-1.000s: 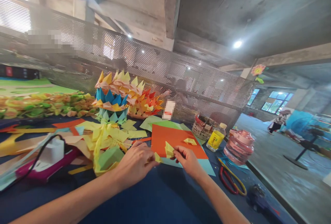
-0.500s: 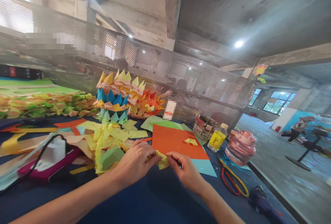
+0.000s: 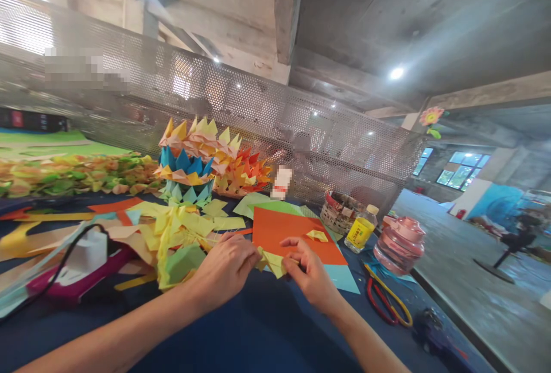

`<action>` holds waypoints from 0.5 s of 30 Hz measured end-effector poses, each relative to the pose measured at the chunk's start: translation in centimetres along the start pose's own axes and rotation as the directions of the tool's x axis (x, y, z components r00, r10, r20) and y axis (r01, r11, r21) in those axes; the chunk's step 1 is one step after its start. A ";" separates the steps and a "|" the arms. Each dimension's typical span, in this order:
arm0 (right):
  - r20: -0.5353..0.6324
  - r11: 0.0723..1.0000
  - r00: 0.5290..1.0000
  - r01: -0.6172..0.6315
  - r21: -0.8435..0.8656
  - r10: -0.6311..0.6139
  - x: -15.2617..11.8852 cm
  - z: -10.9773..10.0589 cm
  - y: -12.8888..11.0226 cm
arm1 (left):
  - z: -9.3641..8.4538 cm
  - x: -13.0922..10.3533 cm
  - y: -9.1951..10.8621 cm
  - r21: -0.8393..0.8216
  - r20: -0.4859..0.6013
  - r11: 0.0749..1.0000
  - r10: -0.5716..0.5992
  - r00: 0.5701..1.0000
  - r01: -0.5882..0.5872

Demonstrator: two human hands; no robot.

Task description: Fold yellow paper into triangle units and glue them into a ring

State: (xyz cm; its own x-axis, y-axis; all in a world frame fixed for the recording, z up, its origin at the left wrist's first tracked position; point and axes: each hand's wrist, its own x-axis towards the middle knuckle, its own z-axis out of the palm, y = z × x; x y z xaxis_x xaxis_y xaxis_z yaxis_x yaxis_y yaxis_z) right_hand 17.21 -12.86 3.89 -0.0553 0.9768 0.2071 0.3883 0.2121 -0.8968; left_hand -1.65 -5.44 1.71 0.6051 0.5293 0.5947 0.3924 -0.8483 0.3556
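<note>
Between my two hands is a small piece of folded yellow paper (image 3: 272,261), held above the dark blue tabletop (image 3: 258,333). My left hand (image 3: 230,267) pinches its left end with thumb and fingers closed. My right hand (image 3: 307,272) grips the right edge between thumb and a bent finger, with the index finger lifted off. Just beyond lies an orange sheet (image 3: 284,232) with a small folded yellow paper piece (image 3: 317,236) on it. Left of my left hand, yellow paper strips and sheets (image 3: 185,226) are heaped loosely.
Folded-paper crowns (image 3: 187,163) stand at the back. A magenta power strip (image 3: 77,281) with a black cord lies left. On the right are a yellow-labelled bottle (image 3: 361,229), a pink water jug (image 3: 399,244), red-and-yellow-handled scissors (image 3: 387,298) and a woven basket (image 3: 340,212).
The yellow paper shows more of its width between my hands. My right index finger has lifted from it. A person in the far right background has gone out of sight.
</note>
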 end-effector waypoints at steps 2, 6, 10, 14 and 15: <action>-0.012 0.997 1.000 -0.002 0.074 0.003 0.0 -0.1 -0.1 | 0.0 0.0 0.0 -0.007 0.000 1.000 -0.009 1.000 0.009; 0.000 0.996 1.000 -0.018 0.084 0.018 0.0 0.0 -0.5 | 0.1 -0.2 0.0 -0.012 0.005 1.000 -0.023 1.000 0.023; -0.044 0.999 0.998 -0.037 0.022 0.038 -0.1 0.1 -1.1 | 0.2 -0.2 0.0 -0.013 0.009 0.999 -0.037 0.999 0.037; -0.222 0.999 0.974 -0.038 -0.002 0.037 0.2 -0.3 -1.3 | 0.2 -0.2 0.0 -0.007 0.009 0.999 -0.032 0.999 0.032; -0.254 0.999 0.966 -0.048 0.004 0.048 0.3 -0.5 -1.2 | 0.2 -0.2 0.1 -0.008 0.006 0.999 -0.030 1.000 0.030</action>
State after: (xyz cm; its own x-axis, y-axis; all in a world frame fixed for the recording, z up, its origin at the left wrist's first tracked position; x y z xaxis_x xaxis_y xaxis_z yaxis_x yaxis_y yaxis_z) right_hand 17.22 -12.79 5.20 0.1992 0.9457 0.2567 0.3868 0.1648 -0.9073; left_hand -1.57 -5.57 1.47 0.5973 0.5549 0.5790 0.4048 -0.8319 0.3797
